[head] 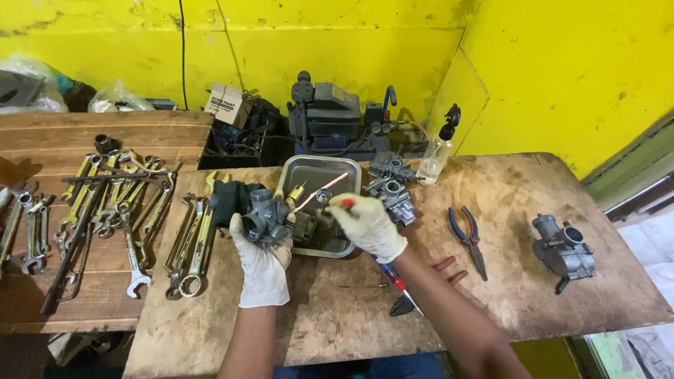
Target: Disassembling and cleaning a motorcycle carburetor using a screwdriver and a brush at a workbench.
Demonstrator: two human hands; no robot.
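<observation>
- The left hand (pixel 261 261), in a white glove, is clamped around a grey carburetor (pixel 267 216) and holds it just over the near left edge of a steel tray (pixel 349 170).
- The right hand (pixel 367 226), gloved too, has its fingers pinched together on a thin pinkish rod (pixel 319 191) that slants up across the tray; what its tip meets is hard to make out.
- The tray sits on a worn wooden table (pixel 491 281), with small brass and metal parts inside it.
- Two more carburetors (pixel 392 184) lie just right of the tray, beside a clear spray bottle (pixel 437 154).
- Blue-handled pliers (pixel 469 235) lie further right, and another carburetor (pixel 564 251) sits well apart near the right end.
- A screwdriver (pixel 397 282) lies under the right forearm.
- Rows of wrenches (pixel 130 217) cover the left side.
</observation>
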